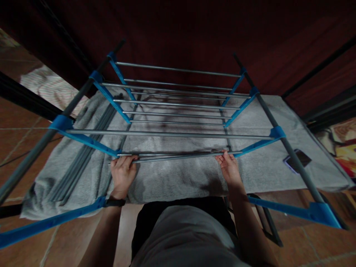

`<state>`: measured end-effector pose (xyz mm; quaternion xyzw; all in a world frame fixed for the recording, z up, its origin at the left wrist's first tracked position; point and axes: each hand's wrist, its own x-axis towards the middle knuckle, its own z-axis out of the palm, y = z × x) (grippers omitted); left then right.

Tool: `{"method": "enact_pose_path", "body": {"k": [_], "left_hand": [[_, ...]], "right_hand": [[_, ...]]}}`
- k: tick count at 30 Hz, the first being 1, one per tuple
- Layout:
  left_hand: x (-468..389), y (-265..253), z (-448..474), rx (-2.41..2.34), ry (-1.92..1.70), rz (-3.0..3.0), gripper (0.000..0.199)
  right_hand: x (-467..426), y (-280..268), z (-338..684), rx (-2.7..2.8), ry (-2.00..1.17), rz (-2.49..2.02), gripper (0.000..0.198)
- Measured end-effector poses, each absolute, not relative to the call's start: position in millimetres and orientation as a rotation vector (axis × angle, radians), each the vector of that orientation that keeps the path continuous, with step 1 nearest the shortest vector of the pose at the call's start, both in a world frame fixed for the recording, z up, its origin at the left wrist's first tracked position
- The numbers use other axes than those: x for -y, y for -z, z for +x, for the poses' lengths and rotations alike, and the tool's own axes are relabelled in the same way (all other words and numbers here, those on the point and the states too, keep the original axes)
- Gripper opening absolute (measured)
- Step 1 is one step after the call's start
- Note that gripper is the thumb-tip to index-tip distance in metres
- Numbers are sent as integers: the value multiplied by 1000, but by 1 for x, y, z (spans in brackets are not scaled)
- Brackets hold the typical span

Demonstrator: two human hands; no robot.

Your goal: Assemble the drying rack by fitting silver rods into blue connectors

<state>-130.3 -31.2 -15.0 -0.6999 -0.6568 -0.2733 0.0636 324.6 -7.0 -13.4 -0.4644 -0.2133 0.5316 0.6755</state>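
Observation:
My left hand is closed around the left end of a thin grey metal rod. At the rod's other end, the fingers of my right hand pinch it. The rod slants slightly, close to another crossbar between the blue brackets; whether the two touch I cannot tell. Around my hands stands a partly built rack of grey tubes with a left blue bracket and a right blue bracket. Several crossbars, among them a long front bar, span the frame farther from me.
On the grey blanket, several loose rods lie in a bundle at the left. A phone rests at the right, near an upright tube. A dark red cloth hangs behind the rack. Lower blue brackets jut out near my forearms.

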Motion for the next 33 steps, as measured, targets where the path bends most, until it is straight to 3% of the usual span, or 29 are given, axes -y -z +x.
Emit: {"method": "enact_pose_path", "body": {"k": [33], "left_hand": [[38,27,-129,2041,740,-2162,25]], "right_hand": [[8,17,326,478,-1206,-1028,27]]}}
